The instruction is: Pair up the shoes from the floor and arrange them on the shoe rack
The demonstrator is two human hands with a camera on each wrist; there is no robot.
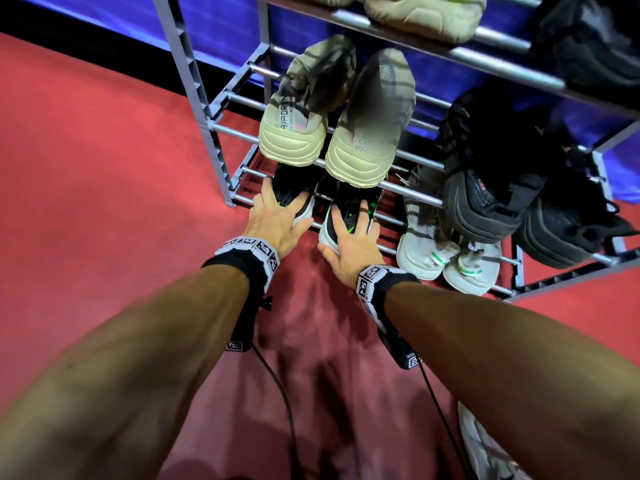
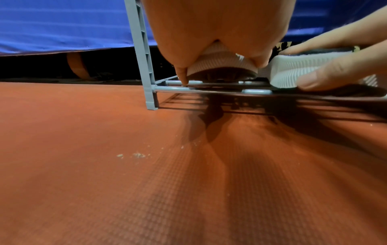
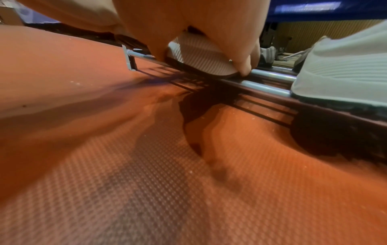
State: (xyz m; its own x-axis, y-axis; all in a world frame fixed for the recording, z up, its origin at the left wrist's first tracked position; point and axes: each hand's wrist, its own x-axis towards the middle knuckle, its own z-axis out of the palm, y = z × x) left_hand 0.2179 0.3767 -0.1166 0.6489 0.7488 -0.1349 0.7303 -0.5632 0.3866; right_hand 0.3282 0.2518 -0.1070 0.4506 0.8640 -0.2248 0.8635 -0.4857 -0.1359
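A pair of black shoes with green marks and white soles sits on the bottom tier of the grey shoe rack [image 1: 207, 109], at its left end. My left hand [image 1: 280, 206] grips the heel of the left shoe [image 1: 289, 185], thumb on one side and fingers on the other. My right hand [image 1: 346, 233] grips the heel of the right shoe [image 1: 349, 199]. In the left wrist view my left hand [image 2: 217, 49] straddles the ribbed heel [image 2: 222, 66], and my right hand [image 2: 335, 54] holds the other sole [image 2: 303, 66]. The right wrist view has my right hand [image 3: 205, 41] around its heel [image 3: 201, 56].
A beige pair [image 1: 332, 133] fills the middle tier just above my hands. Black shoes [image 1: 485, 188] sit to the right, and a pale grey pair [image 1: 436, 251] shares the bottom tier. A grey shoe [image 1: 485, 445] lies on the red floor mat [image 1: 104, 202].
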